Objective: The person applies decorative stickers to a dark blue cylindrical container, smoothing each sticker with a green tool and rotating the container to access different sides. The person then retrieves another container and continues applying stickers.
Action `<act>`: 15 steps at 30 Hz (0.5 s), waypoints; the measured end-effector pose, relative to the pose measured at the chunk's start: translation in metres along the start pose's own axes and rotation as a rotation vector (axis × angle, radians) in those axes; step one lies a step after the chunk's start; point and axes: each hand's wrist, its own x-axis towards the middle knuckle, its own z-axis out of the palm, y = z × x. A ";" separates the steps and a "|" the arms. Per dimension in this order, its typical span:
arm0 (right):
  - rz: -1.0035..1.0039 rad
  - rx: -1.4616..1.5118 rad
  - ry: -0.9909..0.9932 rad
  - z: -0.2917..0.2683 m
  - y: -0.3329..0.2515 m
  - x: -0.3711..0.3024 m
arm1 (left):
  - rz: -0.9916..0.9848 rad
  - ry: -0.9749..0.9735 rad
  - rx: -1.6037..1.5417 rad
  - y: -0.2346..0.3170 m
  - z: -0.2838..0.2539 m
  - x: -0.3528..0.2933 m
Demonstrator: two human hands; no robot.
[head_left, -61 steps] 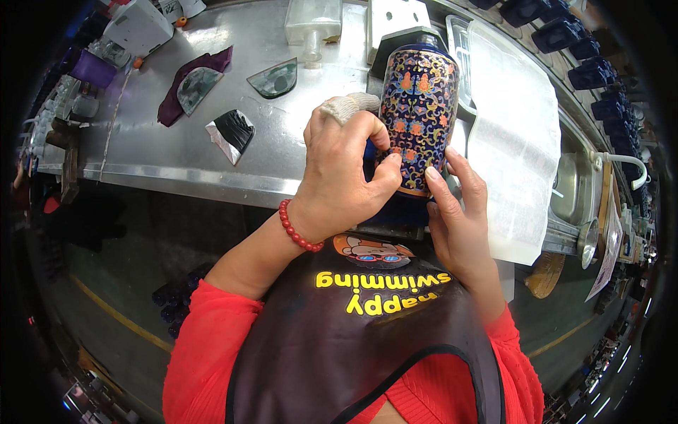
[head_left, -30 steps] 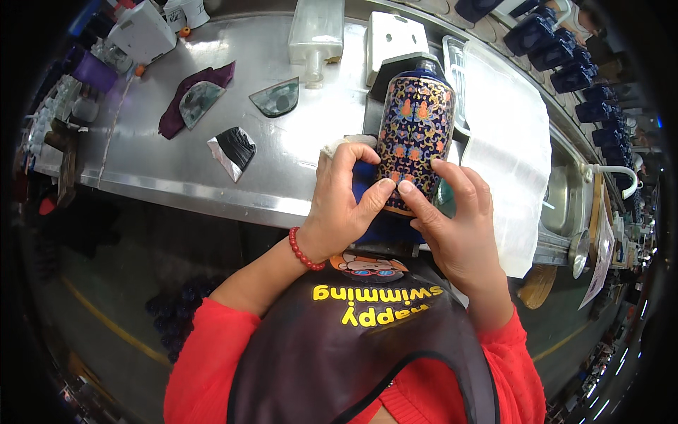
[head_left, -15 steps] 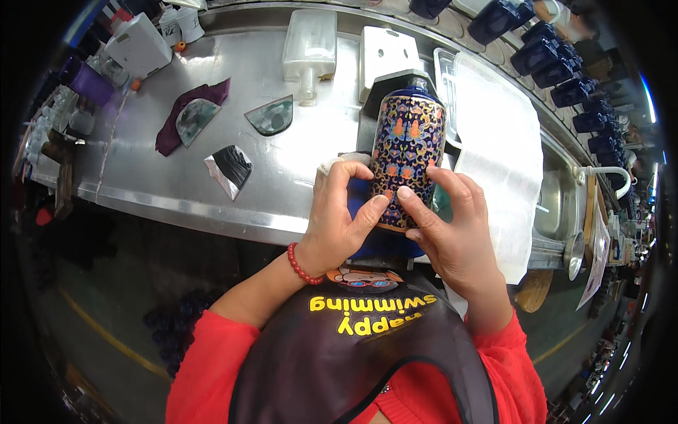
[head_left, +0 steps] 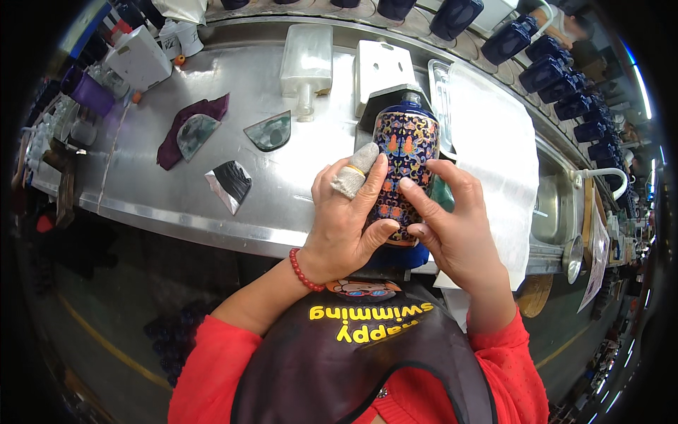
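A dark blue bottle (head_left: 406,134) with a colourful floral pattern lies in front of me on a dark support (head_left: 387,97), its neck pointing away. My left hand (head_left: 346,219) is against its left side, index finger stretched along the pattern and thumb near the base. One of its fingers wears a grey fabric finger cot (head_left: 351,180) and stands off the bottle. My right hand (head_left: 459,219) bends round the right side, with thumb and fingertips on the pattern. Something blue (head_left: 408,256) shows beneath the base.
Two curved green scraper plates (head_left: 268,131), a purple cloth (head_left: 169,138) and a black-and-silver wrapped piece (head_left: 230,185) lie on the steel table (head_left: 162,201). Beyond are a clear bottle (head_left: 307,60) and a white box (head_left: 385,67). White sheeting (head_left: 491,141), a sink (head_left: 554,201) and blue bottles (head_left: 508,42) are rightward.
My left hand has shifted up along the bottle's left edge, its index finger now straighter and the finger cot in plain view. The right hand stays on the right side.
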 end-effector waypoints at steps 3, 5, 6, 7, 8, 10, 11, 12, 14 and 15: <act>0.057 0.037 0.033 -0.001 0.004 0.007 | 0.018 -0.011 0.031 -0.001 -0.001 0.004; 0.031 -0.027 0.017 -0.002 0.005 0.010 | 0.031 -0.012 0.064 0.000 -0.001 0.007; 0.024 -0.057 0.008 -0.003 0.005 0.012 | 0.034 -0.021 0.078 0.000 -0.001 0.008; 0.011 -0.052 0.007 -0.003 0.006 0.014 | 0.035 -0.030 0.091 0.001 -0.002 0.009; -0.002 -0.047 0.005 -0.004 0.006 0.015 | 0.045 -0.040 0.107 0.002 -0.002 0.010; 0.015 -0.010 0.013 -0.004 0.008 0.019 | 0.027 -0.029 0.041 0.000 -0.005 0.012; 0.043 0.021 0.021 -0.005 0.009 0.021 | 0.025 -0.016 0.013 -0.002 -0.005 0.015; 0.071 0.054 0.041 -0.005 0.010 0.023 | 0.017 -0.024 0.005 -0.004 -0.004 0.018; 0.054 0.020 0.054 -0.004 0.013 0.028 | 0.005 -0.028 0.000 -0.008 -0.002 0.023; 0.045 -0.001 0.051 -0.004 0.014 0.030 | 0.022 -0.030 -0.007 -0.009 0.001 0.025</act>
